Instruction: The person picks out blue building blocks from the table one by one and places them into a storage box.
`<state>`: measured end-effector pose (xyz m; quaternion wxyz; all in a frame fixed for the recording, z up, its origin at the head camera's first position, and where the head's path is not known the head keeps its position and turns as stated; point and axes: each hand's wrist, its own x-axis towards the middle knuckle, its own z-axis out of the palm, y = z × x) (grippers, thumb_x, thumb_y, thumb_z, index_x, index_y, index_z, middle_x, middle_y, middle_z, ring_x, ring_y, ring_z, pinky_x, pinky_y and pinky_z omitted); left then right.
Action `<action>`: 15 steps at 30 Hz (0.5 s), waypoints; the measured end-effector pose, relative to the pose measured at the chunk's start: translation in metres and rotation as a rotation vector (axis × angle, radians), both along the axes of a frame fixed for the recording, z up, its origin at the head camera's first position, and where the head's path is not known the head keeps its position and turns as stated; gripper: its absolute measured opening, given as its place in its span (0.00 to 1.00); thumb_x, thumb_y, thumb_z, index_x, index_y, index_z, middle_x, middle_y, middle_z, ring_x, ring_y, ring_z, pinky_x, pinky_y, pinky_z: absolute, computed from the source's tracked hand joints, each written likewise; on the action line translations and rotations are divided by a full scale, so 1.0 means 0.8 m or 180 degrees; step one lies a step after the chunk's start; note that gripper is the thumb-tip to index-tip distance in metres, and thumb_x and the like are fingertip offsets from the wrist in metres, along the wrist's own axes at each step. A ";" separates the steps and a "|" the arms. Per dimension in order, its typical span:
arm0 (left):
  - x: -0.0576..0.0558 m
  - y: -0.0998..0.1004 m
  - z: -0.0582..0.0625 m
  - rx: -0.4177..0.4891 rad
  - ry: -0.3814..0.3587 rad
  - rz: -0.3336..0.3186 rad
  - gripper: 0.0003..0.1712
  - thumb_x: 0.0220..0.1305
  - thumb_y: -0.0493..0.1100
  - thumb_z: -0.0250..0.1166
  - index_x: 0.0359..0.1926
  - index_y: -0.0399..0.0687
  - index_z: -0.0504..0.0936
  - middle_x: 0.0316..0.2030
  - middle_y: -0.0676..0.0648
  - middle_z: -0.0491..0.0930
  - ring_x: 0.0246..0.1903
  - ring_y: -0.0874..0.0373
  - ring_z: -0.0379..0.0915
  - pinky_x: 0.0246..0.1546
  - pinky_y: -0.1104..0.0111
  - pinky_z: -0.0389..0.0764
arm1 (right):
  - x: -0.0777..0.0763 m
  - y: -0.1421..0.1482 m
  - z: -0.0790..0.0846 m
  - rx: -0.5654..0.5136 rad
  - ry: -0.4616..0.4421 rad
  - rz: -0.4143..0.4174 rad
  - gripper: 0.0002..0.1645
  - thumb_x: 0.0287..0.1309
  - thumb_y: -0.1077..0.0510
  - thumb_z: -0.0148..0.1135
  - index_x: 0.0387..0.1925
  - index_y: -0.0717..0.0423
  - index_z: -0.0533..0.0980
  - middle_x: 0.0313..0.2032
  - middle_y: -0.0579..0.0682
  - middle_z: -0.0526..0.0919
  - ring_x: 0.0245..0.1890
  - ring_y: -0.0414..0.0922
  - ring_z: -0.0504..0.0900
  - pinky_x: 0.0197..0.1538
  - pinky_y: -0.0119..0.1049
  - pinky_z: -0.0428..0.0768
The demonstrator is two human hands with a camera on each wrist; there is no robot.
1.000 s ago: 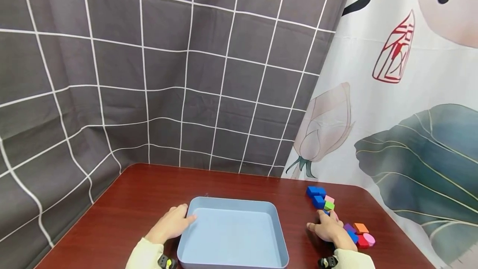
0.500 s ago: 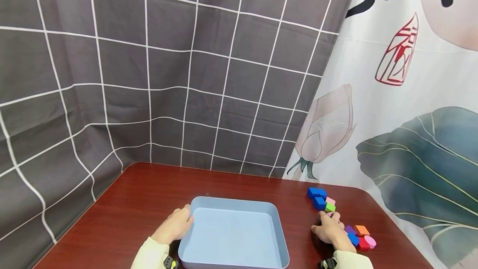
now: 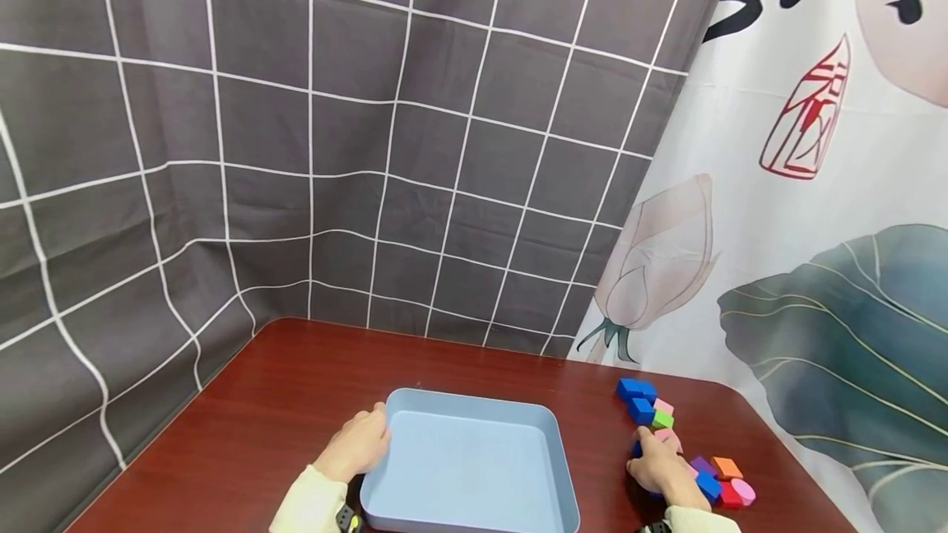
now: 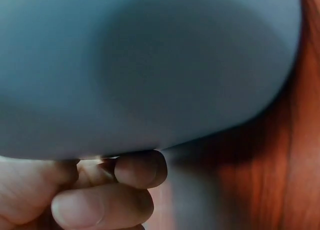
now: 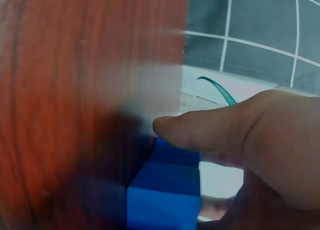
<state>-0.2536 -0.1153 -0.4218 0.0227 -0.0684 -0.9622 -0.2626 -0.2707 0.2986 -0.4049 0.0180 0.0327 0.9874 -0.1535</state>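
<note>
A light blue rectangular tray [image 3: 474,459] lies on the table. My left hand [image 3: 363,442] holds its left rim. In the left wrist view, curled fingers [image 4: 102,205] touch the edge of the tray [image 4: 160,75]. My right hand [image 3: 659,467] is low among the coloured blocks, right of the tray. In the right wrist view, blue blocks [image 5: 162,210] sit in a row between the thumb [image 5: 195,130] and the fingers of that hand. From the head view, the palm hides most of them; one blue corner [image 3: 637,448] shows at the fingertips.
Beyond the right hand are several blue blocks [image 3: 641,411], a green block [image 3: 662,419] and pink ones [image 3: 669,439]. To its right lie an orange block [image 3: 727,468], a red one [image 3: 730,495] and a pink disc [image 3: 744,492]. Curtains [image 3: 444,146] hang behind the brown table [image 3: 296,401].
My left thumb, earlier stretched over the tray's rim, has drawn back as the hand closed in. My right hand has pulled slightly nearer, uncovering a pink block. The head view has shifted slightly.
</note>
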 end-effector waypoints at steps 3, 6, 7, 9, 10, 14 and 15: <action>-0.002 0.000 -0.001 -0.0015 -0.0015 0.0027 0.24 0.54 0.37 0.52 0.48 0.23 0.62 0.36 0.33 0.71 0.34 0.44 0.69 0.31 0.54 0.69 | 0.000 -0.001 -0.002 0.0054 0.0060 0.0158 0.20 0.38 0.63 0.58 0.38 0.64 0.68 0.31 0.64 0.70 0.37 0.64 0.63 0.33 0.61 0.62; -0.003 0.000 -0.002 -0.0020 -0.0039 0.0036 0.24 0.54 0.37 0.52 0.49 0.23 0.62 0.36 0.34 0.71 0.34 0.45 0.69 0.31 0.54 0.69 | 0.000 -0.001 -0.003 0.0054 0.0085 0.0177 0.18 0.37 0.64 0.57 0.37 0.63 0.69 0.30 0.62 0.71 0.35 0.61 0.65 0.31 0.59 0.65; -0.004 0.000 -0.002 -0.0021 -0.0041 0.0040 0.24 0.54 0.37 0.52 0.49 0.23 0.62 0.37 0.34 0.71 0.33 0.45 0.69 0.31 0.54 0.69 | -0.001 -0.001 -0.004 0.0059 0.0104 0.0189 0.18 0.37 0.64 0.57 0.36 0.63 0.70 0.30 0.62 0.71 0.35 0.61 0.65 0.31 0.59 0.65; -0.004 0.001 -0.002 -0.0014 -0.0047 0.0050 0.24 0.54 0.37 0.52 0.49 0.23 0.62 0.37 0.34 0.71 0.33 0.45 0.69 0.31 0.54 0.68 | 0.000 -0.001 -0.004 0.0077 0.0130 0.0202 0.18 0.36 0.65 0.56 0.36 0.63 0.69 0.30 0.62 0.71 0.34 0.61 0.65 0.30 0.58 0.65; -0.004 0.001 -0.002 -0.0015 -0.0052 0.0045 0.24 0.54 0.37 0.52 0.49 0.23 0.62 0.37 0.34 0.71 0.33 0.45 0.69 0.31 0.54 0.69 | -0.001 -0.001 -0.004 0.0084 0.0144 0.0198 0.18 0.36 0.65 0.55 0.36 0.62 0.69 0.30 0.62 0.71 0.35 0.61 0.65 0.31 0.59 0.65; -0.003 0.000 -0.003 0.0031 -0.0077 0.0031 0.24 0.55 0.37 0.51 0.49 0.23 0.61 0.37 0.34 0.71 0.33 0.47 0.69 0.31 0.55 0.69 | 0.000 -0.002 -0.005 0.0084 0.0170 0.0214 0.19 0.35 0.67 0.53 0.37 0.63 0.69 0.31 0.63 0.70 0.36 0.62 0.65 0.32 0.60 0.63; -0.002 -0.001 -0.003 0.0042 -0.0085 0.0026 0.24 0.55 0.37 0.51 0.49 0.23 0.61 0.37 0.34 0.71 0.33 0.47 0.70 0.31 0.55 0.69 | 0.000 -0.003 -0.006 0.0074 0.0187 0.0221 0.19 0.34 0.67 0.53 0.37 0.62 0.69 0.30 0.62 0.70 0.36 0.62 0.65 0.32 0.59 0.63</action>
